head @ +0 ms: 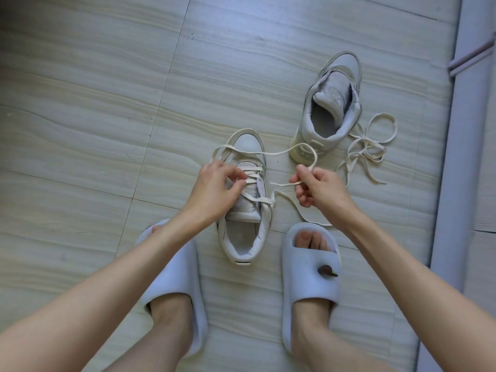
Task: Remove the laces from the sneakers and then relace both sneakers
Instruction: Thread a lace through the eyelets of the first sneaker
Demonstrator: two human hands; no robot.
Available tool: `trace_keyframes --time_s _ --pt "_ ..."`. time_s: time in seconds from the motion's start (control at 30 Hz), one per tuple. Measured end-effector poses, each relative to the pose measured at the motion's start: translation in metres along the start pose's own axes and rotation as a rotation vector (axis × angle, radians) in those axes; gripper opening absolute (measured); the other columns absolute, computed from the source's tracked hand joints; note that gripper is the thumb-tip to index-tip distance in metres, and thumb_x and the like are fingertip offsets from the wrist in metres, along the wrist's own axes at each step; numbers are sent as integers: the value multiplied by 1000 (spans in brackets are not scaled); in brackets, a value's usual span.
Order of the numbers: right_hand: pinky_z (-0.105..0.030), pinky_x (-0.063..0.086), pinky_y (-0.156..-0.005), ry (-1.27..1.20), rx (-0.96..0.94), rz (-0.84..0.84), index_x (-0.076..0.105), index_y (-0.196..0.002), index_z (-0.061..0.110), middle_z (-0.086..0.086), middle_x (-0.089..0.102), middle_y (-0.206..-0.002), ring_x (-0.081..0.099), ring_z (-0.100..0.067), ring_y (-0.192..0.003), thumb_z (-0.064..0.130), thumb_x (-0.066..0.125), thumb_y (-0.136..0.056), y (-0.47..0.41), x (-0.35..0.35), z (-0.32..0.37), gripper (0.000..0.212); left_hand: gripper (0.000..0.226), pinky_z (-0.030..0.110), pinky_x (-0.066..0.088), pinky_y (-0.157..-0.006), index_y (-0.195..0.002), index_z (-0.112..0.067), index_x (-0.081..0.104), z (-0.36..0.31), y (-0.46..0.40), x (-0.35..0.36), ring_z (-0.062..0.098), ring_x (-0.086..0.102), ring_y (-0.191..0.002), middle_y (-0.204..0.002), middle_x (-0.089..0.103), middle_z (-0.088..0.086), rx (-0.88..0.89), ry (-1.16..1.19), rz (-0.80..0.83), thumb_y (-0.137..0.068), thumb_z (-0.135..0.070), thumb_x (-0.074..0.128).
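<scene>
Tiled floor [80,130]; both hands' fingers [300,178] pinch lace [279,151].

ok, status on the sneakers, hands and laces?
Left hand pinches crossings on near sneaker. Right hand holds its lace. Far sneaker laceless, loose lace beside it.

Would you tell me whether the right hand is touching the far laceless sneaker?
Apart. The head view shows the right hand pinching a cream flat lace, with bare floor between its fingers and the far pale grey laceless sneaker.
</scene>
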State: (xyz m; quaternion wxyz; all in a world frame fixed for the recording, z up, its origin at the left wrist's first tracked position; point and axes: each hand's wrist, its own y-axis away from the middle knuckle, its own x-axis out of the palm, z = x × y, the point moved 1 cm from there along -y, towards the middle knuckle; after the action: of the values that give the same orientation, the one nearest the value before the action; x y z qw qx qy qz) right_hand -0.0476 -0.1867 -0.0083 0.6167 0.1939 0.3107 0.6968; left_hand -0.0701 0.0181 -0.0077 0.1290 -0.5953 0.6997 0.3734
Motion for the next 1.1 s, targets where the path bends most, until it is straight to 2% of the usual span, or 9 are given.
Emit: trace_keyframes --time_s 0.1,0.2,0.3,0.43,0.5,0.63,0.93,1.1 --pt "-15 36 -40 3 -13 63 56 -73 7 7 52 -43 44 -7 -39 14 61 -90 -5 9 4 20 14 18 25 -81 -97 -19 71 -2 -2 6 16 40 -97 -91 50 1 13 -48 62 -88 -22 61" --pt "-15 40 -42 74 -6 67 53 -72 9 2 55 -49 49 -6 -40 6 68 -84 -8 13 3 19 13 20 25 -81 -94 -20 72 -6 -4 12 18 42 -95 -87 48 0 16 -65 55 -87 -22 62" --pt "-17 45 -46 136 19 104 51 -71 10 -4 57 -57 54 -7 -45 1 68 -83 -11 15 -1 21 16 20 26 -84 -99 -19 71 -7 -3 19 23 45 -102 -91 47 0 5 -110 80 -86 -22 63" --pt "-16 47 -51 278 30 134 64 -88 4 -2 58 -62 53 -4 -48 3 64 -85 -14 14 -6 4 18 20 26 -85 -102 -20 69 -6 -2 23 24 44 -106 -92 44 -3 -9 -120 79 -85 -23 63" --pt "-16 45 -53 355 11 137 68 -87 6 1 58 -61 53 -3 -50 5 64 -86 -16 13 -7 4 18 20 27 -85 -102 -20 70 -6 -3 23 23 44 -106 -92 44 -3 -12 -113 80 -85 -23 63" --pt "-24 45 -60 422 -29 109 64 -73 15 0 57 -60 51 -10 -56 11 65 -85 -19 15 -6 13 17 22 29 -84 -100 -21 71 -5 -4 22 23 45 -103 -90 46 -3 -6 -109 79 -85 -23 63" --pt "-32 46 -65 530 -71 175 67 -74 13 -3 59 -64 51 -13 -62 12 61 -85 -21 28 -3 12 15 28 37 -87 -98 -19 70 -5 -5 23 21 46 -103 -89 46 -4 16 -117 65 -85 -24 63" --pt "-28 49 -64 480 -50 133 63 -69 17 -1 61 -63 55 -11 -57 12 63 -85 -20 33 -3 17 6 30 40 -84 -81 -21 63 -5 -7 22 17 47 -96 -87 45 -4 32 -113 78 -84 -26 64"
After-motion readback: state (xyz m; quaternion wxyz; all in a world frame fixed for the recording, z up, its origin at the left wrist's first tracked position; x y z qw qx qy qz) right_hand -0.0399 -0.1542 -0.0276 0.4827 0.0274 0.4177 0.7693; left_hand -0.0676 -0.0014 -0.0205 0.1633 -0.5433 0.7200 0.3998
